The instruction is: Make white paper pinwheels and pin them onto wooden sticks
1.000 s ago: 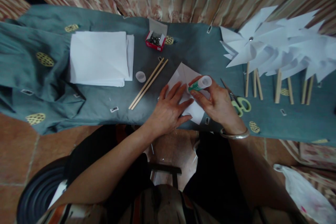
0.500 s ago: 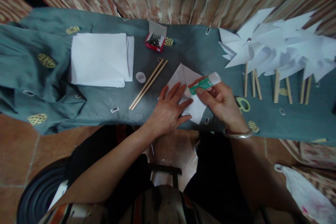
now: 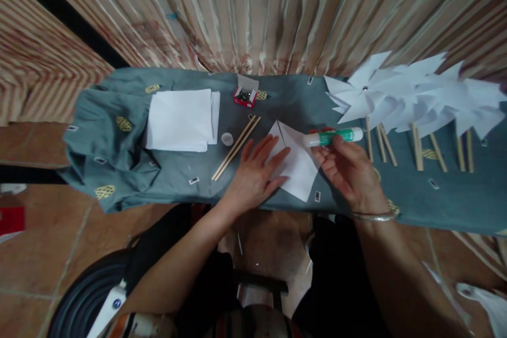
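Across the middle runs a worktop draped in grey-green cloth with yellow pineapple prints [image 3: 317, 108]. Along its right end, white paper pinwheels [image 3: 420, 92] lie overlapped, wooden handles towards the front edge, perhaps bunched to save room. Near the left end sits a stack of white paper sheets [image 3: 180, 119], probably parked within reach.

Front and centre, the left hand [image 3: 253, 174] lies flat, fingers spread, on a folded white paper piece [image 3: 299, 169], seemingly to pin it down. That piece sits near the front edge, turned askew: one corner to the back edge, its long diagonal slanting front-right. And the right hand [image 3: 352, 174] grips a green-and-white glue stick [image 3: 327, 137] between thumb and fingers! Its long axis runs nearly parallel to the front edge, narrow white end pointing left over the paper; whether they touch, one cannot tell.

Left of the paper, two slim pale wooden sticks [image 3: 238, 148] slant side by side; towards the back edge, an open red cardboard box of metal pins [image 3: 245, 97]; beside the sticks, a small round white plastic cap [image 3: 227, 139].
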`<state>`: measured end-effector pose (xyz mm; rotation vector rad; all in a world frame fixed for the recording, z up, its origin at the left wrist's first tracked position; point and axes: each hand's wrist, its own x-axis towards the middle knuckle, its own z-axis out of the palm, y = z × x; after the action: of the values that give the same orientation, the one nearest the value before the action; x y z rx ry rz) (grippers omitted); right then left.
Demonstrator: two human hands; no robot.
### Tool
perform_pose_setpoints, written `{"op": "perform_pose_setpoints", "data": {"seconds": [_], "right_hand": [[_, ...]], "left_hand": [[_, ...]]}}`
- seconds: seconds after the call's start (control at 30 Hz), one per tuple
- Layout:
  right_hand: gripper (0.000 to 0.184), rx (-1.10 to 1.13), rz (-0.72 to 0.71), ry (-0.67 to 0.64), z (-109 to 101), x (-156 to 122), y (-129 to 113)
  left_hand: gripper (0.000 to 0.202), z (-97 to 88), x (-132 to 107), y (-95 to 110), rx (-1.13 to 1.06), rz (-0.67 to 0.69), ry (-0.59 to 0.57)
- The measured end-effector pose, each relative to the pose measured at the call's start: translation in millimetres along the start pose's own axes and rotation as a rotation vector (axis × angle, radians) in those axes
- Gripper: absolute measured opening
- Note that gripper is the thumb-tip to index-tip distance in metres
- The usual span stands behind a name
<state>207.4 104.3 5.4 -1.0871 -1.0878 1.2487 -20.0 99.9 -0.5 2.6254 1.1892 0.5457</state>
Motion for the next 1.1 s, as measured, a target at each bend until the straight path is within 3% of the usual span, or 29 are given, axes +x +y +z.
{"op": "perform_pose_setpoints", "data": {"seconds": [0.1,0.17,0.27,0.37,0.6,0.77,0.83,0.97,1.1], "right_hand": [[0.009,0.197,0.081,0.064,5.1,-2.3,0.3],[0.01,0.308,0.133,0.091,7.9,-3.1,-0.4],[0.014,0.443,0.203,0.092,11.1,-2.8,-3.0],[0.021,0.56,0.261,0.096,13.9,-1.9,-5.5],[0.021,0.527,0.271,0.07,17.2,-1.6,-5.4],[0.028,0.475,0.295,0.04,25.1,-2.4,-5.6],[0.027,0.457,0.293,0.051,29.4,-2.7,-4.3],[0.028,0.393,0.268,0.063,35.7,-3.8,-0.3],[0.029,0.343,0.268,0.055,38.2,-5.8,1.4]], "left_hand": [[0.042,-16.9,-3.0,-27.6,0.07,-0.164,0.186],[0.042,-24.4,-5.8,-46.1,0.103,-0.279,0.242],[0.044,-26.7,-8.4,-64.5,0.088,-0.369,0.172],[0.04,-24.5,-6.9,-70.5,0.049,-0.389,0.144],[0.031,-25.4,4.9,-49.8,-0.192,-0.382,0.351],[0.041,-10.5,9.3,-19.2,-0.463,-0.323,0.292],[0.036,-5.5,9.7,-11.6,-0.494,-0.32,0.265],[0.021,-3.5,9.0,-7.6,-0.463,-0.315,0.263],[0.023,-6.1,8.3,-9.9,-0.425,-0.28,0.262]]}}
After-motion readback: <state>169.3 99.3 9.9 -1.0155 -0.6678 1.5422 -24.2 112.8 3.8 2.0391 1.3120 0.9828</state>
